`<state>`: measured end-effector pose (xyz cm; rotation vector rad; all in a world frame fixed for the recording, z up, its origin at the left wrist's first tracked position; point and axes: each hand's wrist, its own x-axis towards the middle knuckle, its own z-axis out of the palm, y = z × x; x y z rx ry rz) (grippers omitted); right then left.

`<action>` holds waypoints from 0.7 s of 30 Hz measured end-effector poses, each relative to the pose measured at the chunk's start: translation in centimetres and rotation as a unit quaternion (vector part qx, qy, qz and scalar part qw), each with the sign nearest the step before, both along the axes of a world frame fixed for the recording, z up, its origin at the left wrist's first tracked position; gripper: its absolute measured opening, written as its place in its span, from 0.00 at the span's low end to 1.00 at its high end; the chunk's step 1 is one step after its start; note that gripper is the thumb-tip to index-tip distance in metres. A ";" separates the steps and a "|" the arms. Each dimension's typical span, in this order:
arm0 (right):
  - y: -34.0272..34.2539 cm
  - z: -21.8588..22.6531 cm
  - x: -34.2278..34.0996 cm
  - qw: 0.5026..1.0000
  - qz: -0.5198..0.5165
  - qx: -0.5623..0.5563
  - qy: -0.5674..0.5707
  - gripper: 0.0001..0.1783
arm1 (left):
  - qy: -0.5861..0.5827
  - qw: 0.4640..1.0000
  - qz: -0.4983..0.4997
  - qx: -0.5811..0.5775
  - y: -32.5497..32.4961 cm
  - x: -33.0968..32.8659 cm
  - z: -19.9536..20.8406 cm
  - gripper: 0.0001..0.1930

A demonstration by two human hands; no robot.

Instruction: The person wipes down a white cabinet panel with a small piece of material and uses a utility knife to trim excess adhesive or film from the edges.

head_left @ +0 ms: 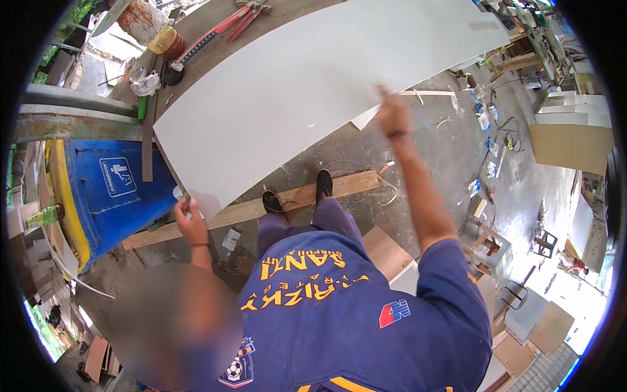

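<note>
A long white panel (274,111) lies slantwise in front of me, its left end reaching beside a blue bin. My left hand (191,225) is at the near left corner of this panel, fingers bent and closed on its edge. Just above those fingers is a small pale round thing (177,193), too small to name. My right hand (394,116) is over the panel's near long edge, right of the middle, with the arm stretched forward. Motion smears its fingers, so I cannot make out whether they hold anything.
The blue bin (124,189) with a yellow rim lies at the left. Red-handled cutters (245,19) and a dirty can (166,42) are beyond the panel. A wooden plank (346,185) lies by my feet. Cables and scraps litter the floor (431,144) at right.
</note>
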<state>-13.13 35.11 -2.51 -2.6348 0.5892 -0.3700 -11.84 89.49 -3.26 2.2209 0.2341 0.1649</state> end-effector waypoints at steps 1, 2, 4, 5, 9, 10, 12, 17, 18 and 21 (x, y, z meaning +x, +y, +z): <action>-4.0 0.2 -0.1 0.997 -0.006 -0.073 -0.018 0.24 | -0.022 0.999 -0.022 0.028 -0.2 1.9 -0.3 0.17; -3.4 -0.3 0.2 0.995 0.023 -0.101 0.006 0.24 | -0.047 0.996 -0.035 0.060 0.4 3.7 -0.5 0.18; -1.4 -1.9 0.3 0.983 0.072 -0.158 0.061 0.24 | -0.077 0.983 -0.059 0.157 0.1 7.7 -0.8 0.21; 4.7 -0.7 0.1 0.977 0.121 -0.167 0.051 0.23 | -0.096 0.974 -0.051 0.198 0.8 9.6 -1.7 0.24; 21.3 0.6 -3.2 0.971 0.236 -0.030 -0.019 0.22 | -0.018 0.964 0.038 0.264 -2.9 13.9 -1.8 0.30; 22.0 2.1 -3.2 0.968 0.249 0.004 -0.017 0.22 | -0.018 0.962 0.036 0.270 -3.0 14.0 -1.9 0.31; 18.1 2.1 -2.0 0.979 0.203 0.011 0.011 0.24 | -0.018 0.959 0.041 0.282 -3.0 14.0 -1.9 0.33; -0.2 1.5 -0.5 0.997 0.031 -0.064 0.019 0.22 | 0.002 0.962 0.035 0.269 -4.0 14.0 -1.3 0.33; 1.0 0.7 -0.7 0.997 0.050 -0.060 0.016 0.23 | 0.000 0.962 0.037 0.272 -4.2 14.1 -1.1 0.33; 12.6 0.0 -1.8 0.977 0.208 -0.040 -0.025 0.26 | 0.010 0.961 0.045 0.273 -4.9 13.7 -0.3 0.33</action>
